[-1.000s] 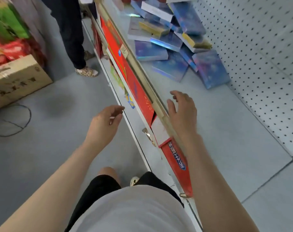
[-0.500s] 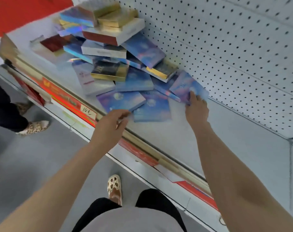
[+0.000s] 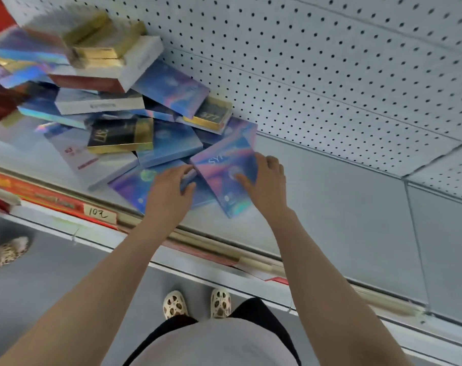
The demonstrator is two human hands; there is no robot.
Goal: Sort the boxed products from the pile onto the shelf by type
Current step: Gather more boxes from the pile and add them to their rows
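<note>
A jumbled pile of flat boxes (image 3: 113, 101) lies on the grey shelf (image 3: 330, 212) against the pegboard: blue-purple holographic ones, gold-and-black ones, white ones and a dark red one. My right hand (image 3: 267, 180) grips the right edge of a blue-purple box (image 3: 222, 167) at the pile's near right end, thumb on its face, fingers over its edge. My left hand (image 3: 169, 191) holds the left edge of another blue-purple box (image 3: 129, 184) lying flat beside it, partly under the first.
The white pegboard back wall (image 3: 330, 75) rises behind the shelf. A price strip with a handwritten tag (image 3: 99, 213) runs along the shelf's front edge. To the right of the pile the shelf surface is bare. Another person's patterned shoe (image 3: 5, 252) stands on the floor at left.
Both hands moved onto the near blue-purple boxes. My right hand shifted from the back box's corner to gripping the front box, which now sits tilted over its neighbour.
</note>
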